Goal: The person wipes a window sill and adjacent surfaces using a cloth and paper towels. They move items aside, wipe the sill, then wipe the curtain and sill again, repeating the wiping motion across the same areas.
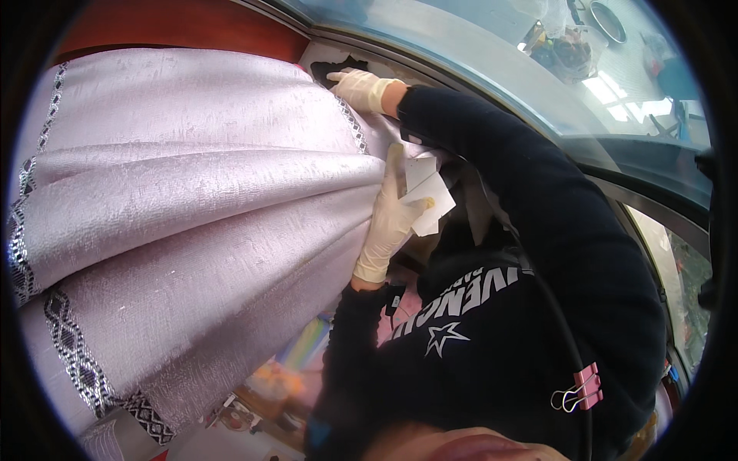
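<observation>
My left hand (pixel 387 222), in a pale thin glove, holds several white cards or pieces of stiff paper (pixel 429 196) between thumb and fingers, beside the gathered part of a pale lilac curtain-like fabric (pixel 202 190). Shiny folds fan out from there to the left, with dark-and-silver diamond-patterned trim (pixel 75 351) along the borders. Further up, my right hand (pixel 357 86), gloved too, reaches to the fabric's upper edge with one finger extended over a black ragged patch (pixel 337 68) in the corner by the window frame. Whether its lower fingers grip anything is hidden.
A metal-framed glass pane (pixel 519 86) runs along the upper right, with bagged items (pixel 565 52) and a round pan (pixel 607 22) beyond it. A red-brown panel (pixel 179 26) stands behind the fabric. A pink binder clip (pixel 588 386) sits on a black cable over my dark top.
</observation>
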`<state>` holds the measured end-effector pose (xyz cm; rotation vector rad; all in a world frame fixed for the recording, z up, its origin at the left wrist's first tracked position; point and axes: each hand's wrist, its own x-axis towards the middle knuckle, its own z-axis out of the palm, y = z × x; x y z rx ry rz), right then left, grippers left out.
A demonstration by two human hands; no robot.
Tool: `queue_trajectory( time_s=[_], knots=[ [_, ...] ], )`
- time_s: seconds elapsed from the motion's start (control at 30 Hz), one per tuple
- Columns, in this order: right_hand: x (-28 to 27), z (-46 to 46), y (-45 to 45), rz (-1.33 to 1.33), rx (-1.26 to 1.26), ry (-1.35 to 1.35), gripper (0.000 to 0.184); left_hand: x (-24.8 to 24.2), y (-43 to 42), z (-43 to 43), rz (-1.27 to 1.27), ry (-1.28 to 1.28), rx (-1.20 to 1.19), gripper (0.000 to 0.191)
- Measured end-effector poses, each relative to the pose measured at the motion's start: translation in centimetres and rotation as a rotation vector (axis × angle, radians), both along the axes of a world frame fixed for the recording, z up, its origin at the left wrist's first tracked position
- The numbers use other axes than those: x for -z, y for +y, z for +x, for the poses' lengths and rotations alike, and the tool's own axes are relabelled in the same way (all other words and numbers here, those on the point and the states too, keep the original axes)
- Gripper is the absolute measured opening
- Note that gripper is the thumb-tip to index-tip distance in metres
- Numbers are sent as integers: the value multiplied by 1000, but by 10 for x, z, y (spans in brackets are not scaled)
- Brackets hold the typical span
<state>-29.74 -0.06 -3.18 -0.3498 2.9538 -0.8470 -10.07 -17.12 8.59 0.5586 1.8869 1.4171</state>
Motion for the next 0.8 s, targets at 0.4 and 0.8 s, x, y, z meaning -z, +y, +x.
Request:
queue_trajectory(
  time_s=[0.4, 0.8],
  knots=[
    [-27, 151, 47, 4, 44, -66, 38, 15, 0, 2, 60, -148, -41, 97],
    [-35, 64, 51, 204, 150, 155, 36, 18, -3, 0, -14, -279, -74, 94]
  ],
)
